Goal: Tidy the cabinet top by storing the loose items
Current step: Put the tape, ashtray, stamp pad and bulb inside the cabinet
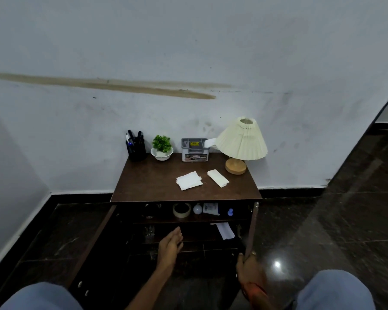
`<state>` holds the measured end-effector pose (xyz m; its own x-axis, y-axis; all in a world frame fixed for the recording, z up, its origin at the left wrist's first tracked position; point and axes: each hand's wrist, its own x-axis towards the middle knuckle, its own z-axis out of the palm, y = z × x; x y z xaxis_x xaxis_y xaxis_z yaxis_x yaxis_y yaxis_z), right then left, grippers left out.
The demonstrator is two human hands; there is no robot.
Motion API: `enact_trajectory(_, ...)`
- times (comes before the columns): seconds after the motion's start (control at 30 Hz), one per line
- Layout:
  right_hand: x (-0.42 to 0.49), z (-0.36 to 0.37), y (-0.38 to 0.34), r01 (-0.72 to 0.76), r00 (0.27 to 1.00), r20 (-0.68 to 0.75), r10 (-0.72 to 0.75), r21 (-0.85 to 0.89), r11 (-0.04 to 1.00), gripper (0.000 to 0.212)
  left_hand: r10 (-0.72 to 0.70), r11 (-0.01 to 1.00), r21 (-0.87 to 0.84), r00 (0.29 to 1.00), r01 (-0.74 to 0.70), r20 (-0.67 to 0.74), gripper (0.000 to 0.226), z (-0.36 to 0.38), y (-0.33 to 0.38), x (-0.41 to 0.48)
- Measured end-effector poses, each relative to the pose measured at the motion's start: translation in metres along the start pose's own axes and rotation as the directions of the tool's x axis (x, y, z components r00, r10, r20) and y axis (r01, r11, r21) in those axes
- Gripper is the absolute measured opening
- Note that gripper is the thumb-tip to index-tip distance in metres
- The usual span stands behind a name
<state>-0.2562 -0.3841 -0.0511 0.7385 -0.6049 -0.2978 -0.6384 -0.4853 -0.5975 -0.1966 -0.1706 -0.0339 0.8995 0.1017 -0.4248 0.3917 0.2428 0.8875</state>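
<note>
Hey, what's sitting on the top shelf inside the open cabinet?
A tape roll, a white bulb, a white packet and a small blue object sit on the top shelf. Its left end is too dark to make out, and the cabinet top hides the back.

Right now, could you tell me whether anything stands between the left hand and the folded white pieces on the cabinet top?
Nothing visible does. The left hand is open in front of the open shelves, below the cabinet top; the left white piece and the right white piece lie on bare wood toward its front edge.
</note>
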Motion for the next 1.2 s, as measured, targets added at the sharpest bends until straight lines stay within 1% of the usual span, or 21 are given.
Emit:
enact_trajectory(0.1, -0.004, 0.017, -0.011, 0.009, 0.998, 0.057, -0.010, 0.020, 1.000, 0.052, 0.018, 1.000, -0.010, 0.999, -0.018, -0.040, 0.040, -0.020, 0.006, 0.002)
enact_trajectory(0.2, -0.005, 0.032, -0.025, -0.022, 0.989, 0.146, 0.023, -0.004, 1.000, 0.061, 0.030, 0.999, -0.039, 0.995, -0.034, -0.098, 0.040, -0.044, 0.017, 0.010)
enact_trajectory(0.3, -0.007, 0.041, -0.042, -0.045, 0.979, 0.200, 0.047, -0.015, 0.999, 0.069, 0.066, 0.997, -0.040, 0.987, -0.072, -0.145, 0.040, -0.069, 0.033, 0.013)
enact_trajectory(0.37, -0.005, 0.049, -0.051, -0.059, 0.976, 0.209, 0.064, -0.028, 0.998, 0.083, 0.086, 0.994, -0.047, 0.980, -0.096, -0.179, 0.040, -0.085, 0.043, 0.012)
enact_trajectory(0.47, 0.001, 0.063, -0.063, -0.049, 0.969, 0.241, 0.044, 0.016, 0.999, 0.102, 0.101, 0.992, -0.044, 0.967, -0.114, -0.233, 0.040, -0.112, 0.052, 0.012)
enact_trajectory(0.63, 0.000, 0.067, -0.097, -0.014, 0.950, 0.311, -0.007, 0.066, 0.998, 0.101, 0.104, 0.992, -0.034, 0.937, -0.122, -0.334, 0.040, -0.153, 0.062, 0.011)
enact_trajectory(0.73, 0.021, 0.086, -0.104, -0.036, 0.939, 0.343, -0.011, 0.132, 0.991, 0.116, 0.105, 0.990, -0.047, 0.905, -0.136, -0.413, 0.040, -0.178, 0.070, 0.017)
enact_trajectory(0.8, 0.073, 0.126, -0.086, -0.068, 0.930, 0.366, 0.015, 0.131, 0.989, 0.126, 0.128, 0.989, -0.008, 0.888, -0.146, -0.441, 0.040, -0.193, 0.075, 0.016)
enact_trajectory(0.83, 0.090, 0.139, -0.082, -0.075, 0.927, 0.375, 0.027, 0.113, 0.991, 0.124, 0.141, 0.989, 0.026, 0.881, -0.145, -0.452, 0.040, -0.199, 0.078, 0.013)
enact_trajectory(0.87, 0.100, 0.148, -0.082, -0.083, 0.921, 0.388, 0.031, 0.117, 0.990, 0.115, 0.162, 0.987, 0.073, 0.873, -0.145, -0.460, 0.040, -0.205, 0.079, 0.011)
enact_trajectory(0.9, 0.101, 0.150, -0.086, -0.098, 0.919, 0.393, 0.028, 0.160, 0.982, 0.099, 0.178, 0.983, 0.129, 0.864, -0.132, -0.471, 0.039, -0.211, 0.079, 0.009)
enact_trajectory(0.97, 0.076, 0.131, -0.107, -0.140, 0.911, 0.411, 0.023, 0.257, 0.956, 0.061, 0.199, 0.972, 0.211, 0.848, -0.105, -0.491, 0.034, -0.225, 0.075, 0.009)
enact_trajectory(1.0, 0.067, 0.125, -0.115, -0.158, 0.900, 0.437, 0.012, 0.300, 0.941, 0.050, 0.191, 0.973, 0.213, 0.839, -0.092, -0.510, 0.029, -0.232, 0.072, 0.010)
enact_trajectory(1.07, 0.061, 0.115, -0.126, -0.208, 0.856, 0.516, -0.021, 0.382, 0.901, 0.042, 0.118, 0.984, 0.175, 0.826, -0.024, -0.551, 0.022, -0.246, 0.062, 0.015)
enact_trajectory(1.13, 0.062, 0.112, -0.132, -0.240, 0.832, 0.553, -0.043, 0.428, 0.871, 0.043, 0.021, 0.987, 0.143, 0.821, 0.073, -0.570, 0.032, -0.260, 0.047, 0.022)
enact_trajectory(1.2, 0.061, 0.107, -0.134, -0.245, 0.816, 0.575, -0.060, 0.438, 0.865, 0.050, -0.037, 0.980, 0.142, 0.828, 0.140, -0.560, 0.041, -0.281, 0.021, 0.040)
